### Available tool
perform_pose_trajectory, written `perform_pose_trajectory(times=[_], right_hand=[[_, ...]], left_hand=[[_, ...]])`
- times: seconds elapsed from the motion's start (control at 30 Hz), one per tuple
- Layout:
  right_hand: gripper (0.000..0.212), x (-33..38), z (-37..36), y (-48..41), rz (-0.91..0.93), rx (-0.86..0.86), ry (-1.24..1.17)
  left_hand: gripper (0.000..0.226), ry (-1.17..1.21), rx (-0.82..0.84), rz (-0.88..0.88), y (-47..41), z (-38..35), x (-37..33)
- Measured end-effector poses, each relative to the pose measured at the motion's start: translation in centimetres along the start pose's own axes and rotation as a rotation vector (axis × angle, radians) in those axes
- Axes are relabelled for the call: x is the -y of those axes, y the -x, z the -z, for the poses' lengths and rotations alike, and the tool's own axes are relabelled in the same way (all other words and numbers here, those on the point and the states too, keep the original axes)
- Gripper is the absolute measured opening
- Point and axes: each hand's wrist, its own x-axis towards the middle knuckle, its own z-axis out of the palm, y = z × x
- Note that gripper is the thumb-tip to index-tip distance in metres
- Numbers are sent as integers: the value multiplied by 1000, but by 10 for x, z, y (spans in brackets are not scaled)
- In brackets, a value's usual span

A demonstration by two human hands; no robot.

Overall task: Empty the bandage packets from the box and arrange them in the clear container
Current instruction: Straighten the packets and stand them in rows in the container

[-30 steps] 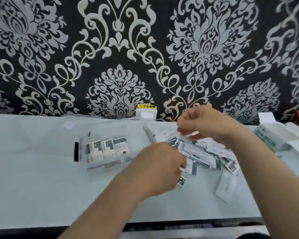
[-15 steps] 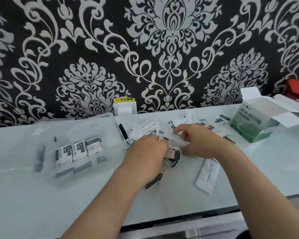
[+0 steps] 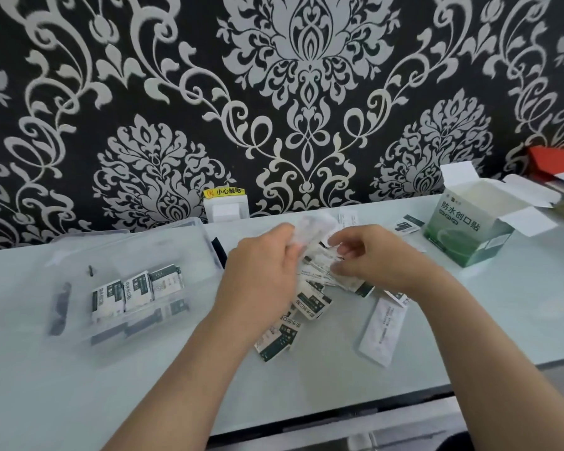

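Wall's (image 3: 79, 92) covered in black wallpaper with big silvery damask swirls. Pale glossy table (image 3: 62, 385) runs right up against it, with a white socket (image 3: 226, 209) wearing a yellow sticker.

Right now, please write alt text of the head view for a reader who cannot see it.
Two bare hands, left hand and right hand, gather bandage packets from a loose pile on a pale table. Left stands a clear container holding a few packets, right an open green box.
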Motion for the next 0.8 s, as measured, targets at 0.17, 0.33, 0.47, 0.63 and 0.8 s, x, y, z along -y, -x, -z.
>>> perform_pose_trajectory(times=[0.17,0.33,0.47,0.63,0.8], right_hand=[[29,22,7,20,20,121,-707],[19,30,-15,15,43,-9,-752],[14,21,-2,8,-96,-376,-856],[15,9,18,15,-199,-536,-1059],[36,-2,21,17,-231,-457,-964]], left_hand=[[20,788,39,377,-3,-2,-20],[24,760,176,273,-7,-20,-29],[36,368,158,71,-17,-34,-37],[54,-168,367,-73,-20,-39,-36],[35,-155,439,-11,-21,-44,-28]])
